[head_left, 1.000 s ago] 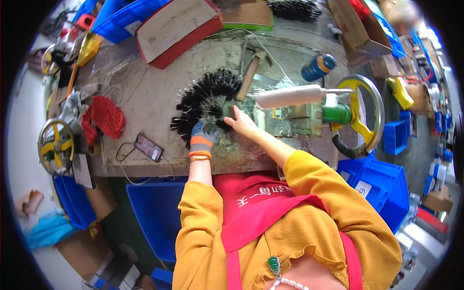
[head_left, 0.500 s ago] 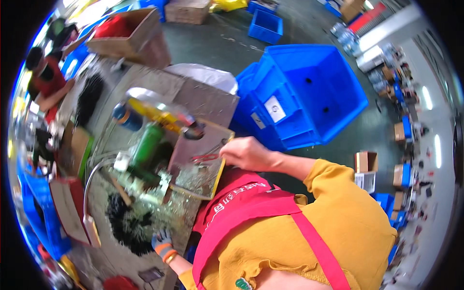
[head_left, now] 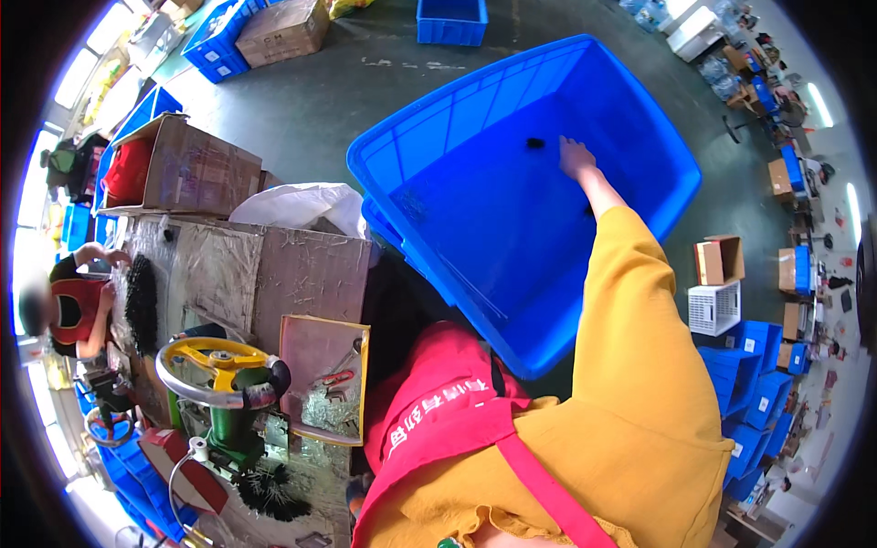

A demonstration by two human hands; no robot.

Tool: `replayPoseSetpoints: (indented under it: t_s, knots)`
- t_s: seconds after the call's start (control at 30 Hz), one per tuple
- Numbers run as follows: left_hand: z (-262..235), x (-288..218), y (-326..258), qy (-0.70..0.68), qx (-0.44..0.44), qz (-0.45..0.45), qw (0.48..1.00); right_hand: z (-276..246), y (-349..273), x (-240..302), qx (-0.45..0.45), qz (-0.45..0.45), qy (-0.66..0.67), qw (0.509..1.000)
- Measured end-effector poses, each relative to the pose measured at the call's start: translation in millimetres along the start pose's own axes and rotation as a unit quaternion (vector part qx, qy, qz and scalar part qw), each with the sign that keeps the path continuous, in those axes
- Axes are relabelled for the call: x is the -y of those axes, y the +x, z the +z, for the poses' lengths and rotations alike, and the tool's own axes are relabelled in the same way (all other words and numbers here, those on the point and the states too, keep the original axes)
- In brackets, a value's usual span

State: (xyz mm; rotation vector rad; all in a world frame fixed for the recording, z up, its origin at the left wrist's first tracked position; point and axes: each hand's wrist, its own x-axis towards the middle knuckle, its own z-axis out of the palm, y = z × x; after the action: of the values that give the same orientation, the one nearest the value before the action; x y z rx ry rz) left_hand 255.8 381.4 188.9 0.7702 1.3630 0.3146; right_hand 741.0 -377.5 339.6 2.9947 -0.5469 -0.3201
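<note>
My right hand [head_left: 577, 158] reaches into a large blue bin [head_left: 525, 361], its arm stretched over the near right side. The fingers look extended, with nothing visible in them. A small black spot [head_left: 535, 143], perhaps a bit of material, shows just left of the fingertips; another is partly behind my forearm. Of my left hand [head_left: 355, 494] only a small gloved part seems to show at the table edge; its fingers are hidden. Nearby on the table lies a black bristle bundle [head_left: 274, 495], below a green hand press [head_left: 236, 434] with a yellow-spoked handwheel [head_left: 219, 359].
A shallow tray [head_left: 301, 342] on the table holds red-handled pliers [head_left: 338, 377] and clear bits. Behind stand a white sack [head_left: 301, 203] and a cardboard box [head_left: 206, 173]. A co-worker [head_left: 78, 306] works at the far left. Blue crates [head_left: 758, 393] are stacked at right.
My right hand has left the tray's edge and swung right into the blue bin. My left hand, earlier beside the black bristles, is now mostly out of sight. The view has turned toward the bin.
</note>
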Motion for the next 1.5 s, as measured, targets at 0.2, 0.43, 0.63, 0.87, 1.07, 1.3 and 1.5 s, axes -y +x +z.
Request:
replayPoseSetpoints:
  t_s: [0.2,0.43,0.63,0.87,1.07,1.3,1.5]
  knots:
    - [41,-22,-22,0.081,0.024,0.024,0.996,51,33,-1,-0.023,-0.02,0.009,0.999]
    - [59,-24,-24,0.214,0.08,-0.027,0.973,34,34,-32,-0.057,-0.207,-0.052,0.975]
    - [51,10,-41,0.255,0.109,-0.065,0.958,33,-11,-119,0.127,-0.324,-0.157,0.924]
    - [13,32,-96,0.271,0.092,-0.076,0.955,58,-27,-124,0.153,-0.301,-0.239,0.911]
    - [93,22,-167,0.425,0.027,-0.053,0.903,15,26,-62,-0.007,-0.168,-0.053,0.984]
    - [81,68,-135,0.368,0.058,-0.028,0.928,-140,-44,67,-0.214,-0.167,0.486,0.831]
    - [-9,148,-93,0.456,-0.074,0.034,0.886,-171,-218,235,-0.055,-0.502,0.34,0.793]
